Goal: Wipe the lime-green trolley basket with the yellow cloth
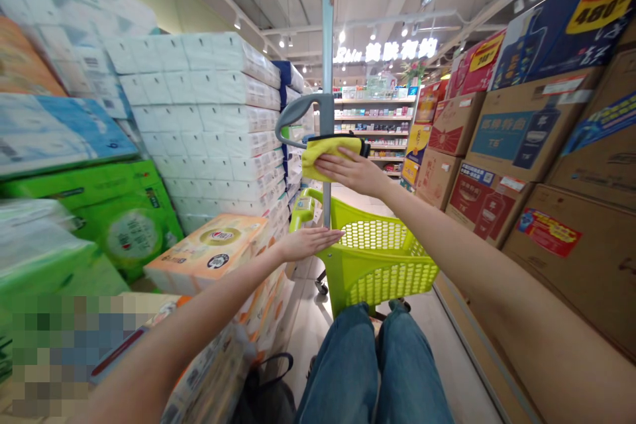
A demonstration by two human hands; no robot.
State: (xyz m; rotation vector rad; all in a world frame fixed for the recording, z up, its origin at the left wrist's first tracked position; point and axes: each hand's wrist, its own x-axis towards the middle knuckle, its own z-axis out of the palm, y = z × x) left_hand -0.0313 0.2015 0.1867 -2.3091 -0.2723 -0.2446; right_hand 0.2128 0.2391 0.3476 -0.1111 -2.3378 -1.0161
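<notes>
**Yellow cloth under your right hand, set against the grey handle**

The cloth is bunched against the handle's lower part, its dark edging showing along the top. It looks light and soft, with no stiffness of its own, so expect it to fold and slide rather than break; a broad hold across the folded middle should serve you better than a corner. Your right hand lies over it with fingers extended; you cannot tell whether the thumb side pinches any fabric. Your left hand is lower, flat, fingers straight and together, beside the pole; contact is unclear. Below and beyond is the lime-green basket, its perforated plastic probably stiff. Farther out, white paper packs rise on your left and cartons on your right.
</notes>
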